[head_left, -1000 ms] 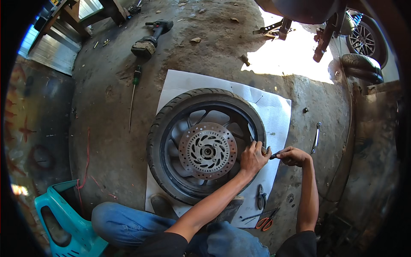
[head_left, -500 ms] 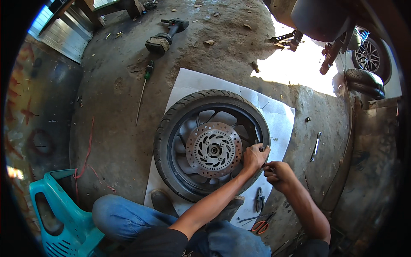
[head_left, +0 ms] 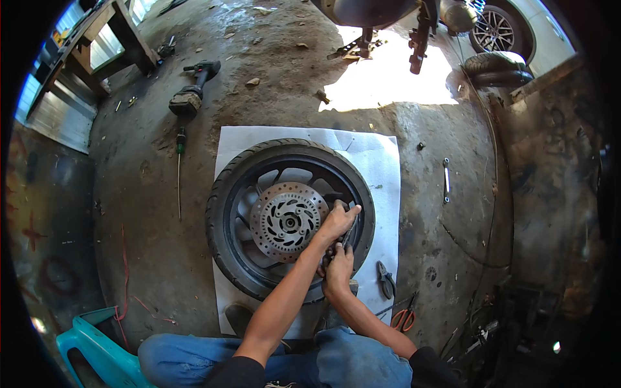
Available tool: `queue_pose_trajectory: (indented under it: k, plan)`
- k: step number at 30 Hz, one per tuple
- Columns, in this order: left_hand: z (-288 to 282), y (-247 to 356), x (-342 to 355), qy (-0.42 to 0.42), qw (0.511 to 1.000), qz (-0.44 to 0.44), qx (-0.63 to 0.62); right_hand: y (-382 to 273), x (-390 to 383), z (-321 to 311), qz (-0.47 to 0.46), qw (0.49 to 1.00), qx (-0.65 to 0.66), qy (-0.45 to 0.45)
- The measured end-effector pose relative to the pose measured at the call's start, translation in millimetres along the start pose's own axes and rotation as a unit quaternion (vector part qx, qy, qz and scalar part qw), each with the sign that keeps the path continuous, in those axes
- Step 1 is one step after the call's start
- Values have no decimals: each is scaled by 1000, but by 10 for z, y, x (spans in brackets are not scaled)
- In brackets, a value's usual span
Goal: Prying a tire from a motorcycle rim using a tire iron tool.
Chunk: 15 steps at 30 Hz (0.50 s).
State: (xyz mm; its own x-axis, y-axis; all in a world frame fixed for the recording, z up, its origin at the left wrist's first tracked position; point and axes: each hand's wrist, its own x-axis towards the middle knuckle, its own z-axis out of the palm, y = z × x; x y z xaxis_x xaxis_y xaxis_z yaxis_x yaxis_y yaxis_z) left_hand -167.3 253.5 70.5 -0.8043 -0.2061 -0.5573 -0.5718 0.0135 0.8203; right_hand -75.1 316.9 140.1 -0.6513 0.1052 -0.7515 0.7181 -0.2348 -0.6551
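A motorcycle wheel with a black tyre point(head_left: 224, 257) lies flat on a white sheet point(head_left: 381, 174) in front of me. Its drilled brake disc point(head_left: 265, 238) faces up. My left hand point(head_left: 337, 221) is closed at the right side of the rim, near the disc's edge; what its fingers hold is hidden. Just nearer to me, my right hand point(head_left: 338, 270) is closed over the rim's lower right, its fingers curled around something dark that I cannot make out. Pliers point(head_left: 386, 280) with dark handles rest on the sheet, right of my right hand.
Orange-handled scissors point(head_left: 404, 318) lie near the sheet's front right corner. A wrench point(head_left: 446, 181) is on the floor at right. To the left lie a cordless power tool point(head_left: 194, 90) and a green-handled screwdriver point(head_left: 180, 147). A turquoise plastic chair point(head_left: 97, 349) stands at lower left.
The view has shifted, so the wheel appears further left. My right hand has moved from outside the tyre's right edge onto the rim, below my left hand.
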Motion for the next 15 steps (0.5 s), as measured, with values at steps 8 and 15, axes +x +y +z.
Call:
queue_pose_trajectory:
  k: [8, 15]
  plan:
    - [-801, 486, -269, 188, 902, 298, 250, 50, -125, -650, -60, 987, -54, -137]
    - [-578, 348, -329, 69, 893, 348, 277, -40, 6, -1252, -92, 992, -68, -46]
